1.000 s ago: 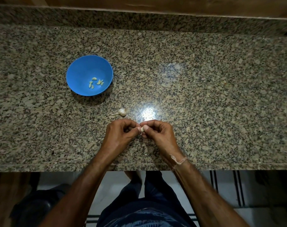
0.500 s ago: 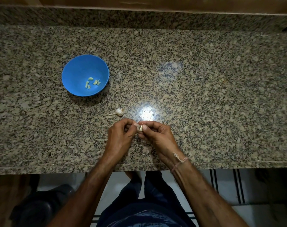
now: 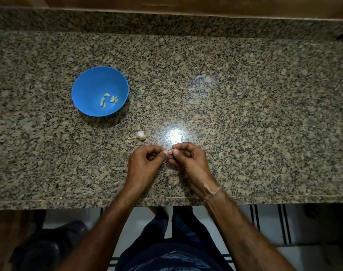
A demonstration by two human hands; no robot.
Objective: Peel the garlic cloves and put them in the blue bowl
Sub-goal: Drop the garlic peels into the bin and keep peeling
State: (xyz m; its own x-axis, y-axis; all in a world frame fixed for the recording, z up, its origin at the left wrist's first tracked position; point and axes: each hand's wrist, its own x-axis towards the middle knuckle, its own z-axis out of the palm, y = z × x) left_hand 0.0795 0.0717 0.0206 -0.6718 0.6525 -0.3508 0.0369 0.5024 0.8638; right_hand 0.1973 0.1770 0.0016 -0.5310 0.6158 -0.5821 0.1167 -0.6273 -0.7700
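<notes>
Bowl: blue, round, upright on the left part of the counter. Several peeled cloves lie loose in its bottom, toward the right wall.

Bulb: small, white, partly stripped, stem pointing left. It lies on the counter between the bowl and the hands, just beyond the left hand, touching neither.

Left hand: over the counter near its front edge, fingers curled in, thumb and forefinger pinching the left end of a clove.

Clove: pale, small, mostly hidden by fingertips, held above the counter between both hands. How much skin remains cannot be told.

Right hand: fingertips meet those of the left hand; thumb and forefinger pinch the right end of the same clove, other fingers curled beneath. A thin thread band circles the wrist.

Counter: speckled granite, glossy, with a bright light glare just beyond the hands and a raised granite back edge. A tiled floor with dark stripes shows below the front edge.
</notes>
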